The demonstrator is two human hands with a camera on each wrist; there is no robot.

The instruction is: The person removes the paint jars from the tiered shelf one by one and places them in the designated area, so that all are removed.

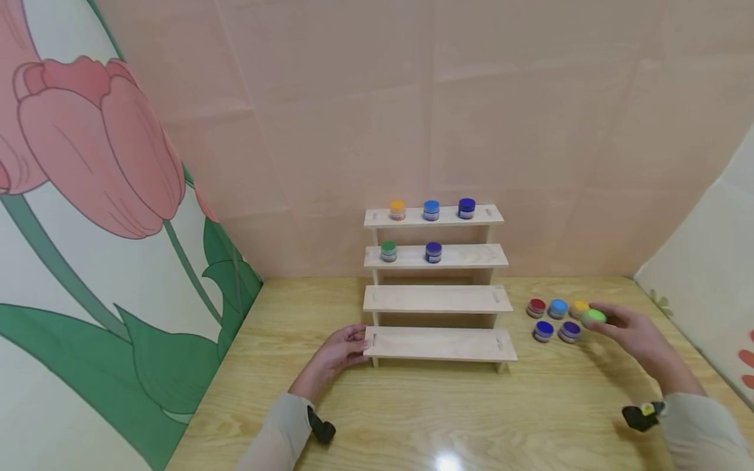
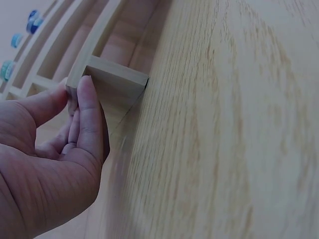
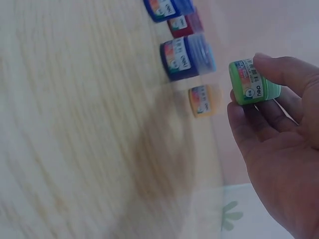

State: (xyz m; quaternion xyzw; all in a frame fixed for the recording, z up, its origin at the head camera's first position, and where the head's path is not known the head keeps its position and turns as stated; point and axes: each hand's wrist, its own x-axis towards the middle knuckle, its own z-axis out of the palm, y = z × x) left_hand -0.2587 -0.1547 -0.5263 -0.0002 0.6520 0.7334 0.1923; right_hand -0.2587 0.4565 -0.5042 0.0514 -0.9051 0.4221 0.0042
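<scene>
Here's the desk (image 1: 412,418), the rack (image 1: 438,299) on it, bottom step (image 1: 438,343) pinched by the left hand (image 1: 338,352), right hand (image 1: 639,333) gripping the light-green jar (image 1: 593,316) near the yellow jar (image 1: 578,307): a slip could knock that one, a tug topple the shelved jars (image 1: 431,210)

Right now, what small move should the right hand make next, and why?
Probably carry the light green jar to the second shelf from the top: the right hand grips it, the spot right of that shelf's purple jar is bare, and the left hand holds the rack.
</scene>
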